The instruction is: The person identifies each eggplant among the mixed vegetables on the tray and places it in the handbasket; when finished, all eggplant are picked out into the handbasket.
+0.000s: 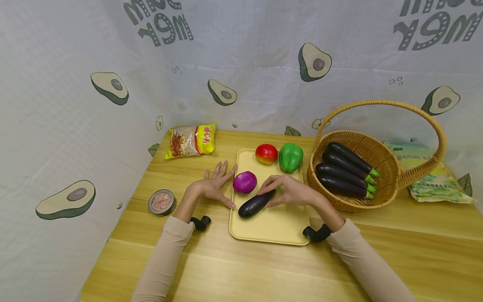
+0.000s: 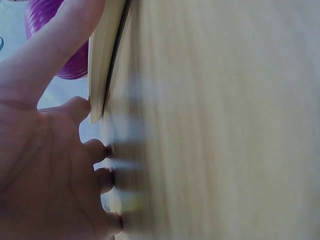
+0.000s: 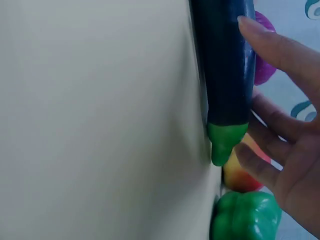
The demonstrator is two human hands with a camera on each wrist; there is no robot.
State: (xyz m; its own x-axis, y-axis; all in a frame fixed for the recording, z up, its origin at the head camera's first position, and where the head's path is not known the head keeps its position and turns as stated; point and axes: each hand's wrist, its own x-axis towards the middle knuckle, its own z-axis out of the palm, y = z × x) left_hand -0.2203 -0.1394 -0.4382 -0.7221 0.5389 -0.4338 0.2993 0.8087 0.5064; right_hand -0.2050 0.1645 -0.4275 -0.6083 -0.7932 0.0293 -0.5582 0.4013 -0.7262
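On a pale yellow tray (image 1: 279,226) lies a dark eggplant (image 1: 253,205) with a green stem end (image 3: 227,135). My right hand (image 1: 292,191) holds it near that end, thumb on the near side and fingers on the far side. My left hand (image 1: 213,186) is spread at the tray's left edge, thumb tip by the rim, palm bare in the left wrist view. Between the hands, a purple onion (image 1: 245,182) sits just behind the eggplant. A red-yellow fruit (image 1: 266,154) and a green bell pepper (image 1: 291,157) stand at the tray's far end.
To the right of the tray stands a wicker basket (image 1: 390,176) with a tall handle, several eggplants (image 1: 341,180) inside. Behind it lies a green-yellow bag (image 1: 434,180). A yellow food packet (image 1: 191,140) and a round tin (image 1: 162,202) are on the left. Printed curtains border the table.
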